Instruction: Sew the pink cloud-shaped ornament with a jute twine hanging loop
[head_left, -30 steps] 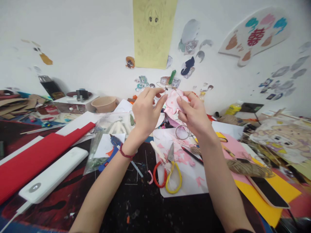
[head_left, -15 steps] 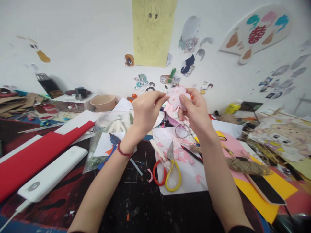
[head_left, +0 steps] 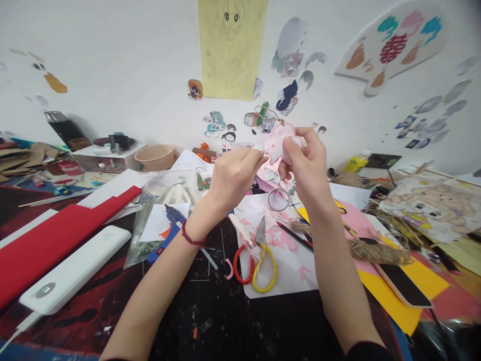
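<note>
A pink flower-shaped piece (head_left: 277,139) is held up in front of the wall, with a thin cord looping above it. My right hand (head_left: 307,158) pinches its right side between thumb and fingers. At its lower left edge, my left hand (head_left: 237,168) is closed in a pinch; a thin strand shows at the fingertips, but what they grip is too small to name. Beneath the hands are a metal ring (head_left: 278,199) and white paper (head_left: 278,281) with pink scraps. Scissors (head_left: 265,268) with red and yellow handles lie on that paper.
A blue glue gun (head_left: 167,240) and a plastic bag (head_left: 141,245) lie left of centre, beyond a white power bank (head_left: 77,268) and red paper (head_left: 71,235). To the right are twine (head_left: 379,252), a phone (head_left: 404,286) and yellow paper (head_left: 398,311). A clay-coloured bowl (head_left: 156,156) stands behind.
The pink piece has tilted and its cord loop now stands above it. My left hand has moved slightly right and down, toward the piece's lower edge. The whole view has shifted slightly.
</note>
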Motion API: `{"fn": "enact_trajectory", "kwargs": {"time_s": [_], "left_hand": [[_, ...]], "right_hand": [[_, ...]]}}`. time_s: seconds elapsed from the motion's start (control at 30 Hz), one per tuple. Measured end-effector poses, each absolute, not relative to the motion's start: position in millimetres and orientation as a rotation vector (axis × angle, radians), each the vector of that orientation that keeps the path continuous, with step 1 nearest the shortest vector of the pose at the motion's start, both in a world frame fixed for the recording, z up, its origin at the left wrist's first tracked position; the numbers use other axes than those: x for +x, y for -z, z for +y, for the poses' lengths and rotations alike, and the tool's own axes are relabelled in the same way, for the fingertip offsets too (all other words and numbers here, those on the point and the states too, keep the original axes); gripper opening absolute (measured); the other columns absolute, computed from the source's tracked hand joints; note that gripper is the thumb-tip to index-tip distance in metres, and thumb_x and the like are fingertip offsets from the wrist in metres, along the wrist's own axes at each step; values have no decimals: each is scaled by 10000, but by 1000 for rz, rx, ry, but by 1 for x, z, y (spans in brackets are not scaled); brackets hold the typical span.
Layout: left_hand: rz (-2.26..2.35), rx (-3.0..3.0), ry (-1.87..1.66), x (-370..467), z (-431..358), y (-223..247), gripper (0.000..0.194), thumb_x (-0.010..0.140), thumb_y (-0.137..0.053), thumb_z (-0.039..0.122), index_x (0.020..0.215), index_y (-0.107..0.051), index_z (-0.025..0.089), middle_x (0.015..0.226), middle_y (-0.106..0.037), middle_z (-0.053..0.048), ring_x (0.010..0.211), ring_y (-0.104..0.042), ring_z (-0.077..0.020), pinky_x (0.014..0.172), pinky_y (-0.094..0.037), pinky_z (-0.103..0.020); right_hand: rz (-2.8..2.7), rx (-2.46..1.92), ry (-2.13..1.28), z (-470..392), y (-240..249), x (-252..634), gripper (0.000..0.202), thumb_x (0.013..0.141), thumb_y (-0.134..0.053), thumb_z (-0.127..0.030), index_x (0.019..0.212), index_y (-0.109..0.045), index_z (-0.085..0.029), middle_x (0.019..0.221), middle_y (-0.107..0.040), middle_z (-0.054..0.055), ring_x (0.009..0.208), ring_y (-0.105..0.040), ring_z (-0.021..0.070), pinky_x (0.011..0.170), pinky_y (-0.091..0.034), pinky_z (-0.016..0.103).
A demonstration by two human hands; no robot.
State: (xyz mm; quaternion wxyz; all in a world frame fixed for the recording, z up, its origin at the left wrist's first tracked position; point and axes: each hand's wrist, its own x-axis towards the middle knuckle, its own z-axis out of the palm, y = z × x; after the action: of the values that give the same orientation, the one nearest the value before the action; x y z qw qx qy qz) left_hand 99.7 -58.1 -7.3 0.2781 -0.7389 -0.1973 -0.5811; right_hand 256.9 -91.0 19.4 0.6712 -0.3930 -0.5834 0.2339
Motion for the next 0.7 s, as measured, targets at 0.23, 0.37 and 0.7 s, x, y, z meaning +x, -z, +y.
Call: {"fn": "enact_trajectory", "kwargs": {"time_s": [0.23, 0.37, 0.7], "left_hand": [[-519, -2017, 1670, 103, -64, 4, 123, 989, -610, 240, 939, -674, 149, 785, -722, -21, 702, -634, -125, 702, -469, -254], [-536, -1977, 1786, 104, -66, 3, 119, 989, -584, 196, 990, -689, 140, 812, -723, -42, 721, -635, -132, 738, -485, -265], [-601, -2550, 1871, 93, -80, -14, 184, 1010, -527, 246, 851, -607, 198, 689, -621, 26, 622, -556, -94, 635, -423, -252]], "right_hand": [[-1332, -836, -437, -83, -17, 262, 313, 894, -691, -521, 931, -486, -288, 530, -374, -96, 343, -289, 47, 382, -216, 240], [-1361, -865, -503, -83, -16, 263, 323, 900, -670, -541, 980, -480, -292, 519, -476, -84, 317, -402, 78, 362, -271, 251], [-1396, -805, -303, -84, -16, 270, 341, 919, -628, -577, 1075, -534, -288, 745, -702, 3, 673, -730, 191, 535, -535, 303]]}}
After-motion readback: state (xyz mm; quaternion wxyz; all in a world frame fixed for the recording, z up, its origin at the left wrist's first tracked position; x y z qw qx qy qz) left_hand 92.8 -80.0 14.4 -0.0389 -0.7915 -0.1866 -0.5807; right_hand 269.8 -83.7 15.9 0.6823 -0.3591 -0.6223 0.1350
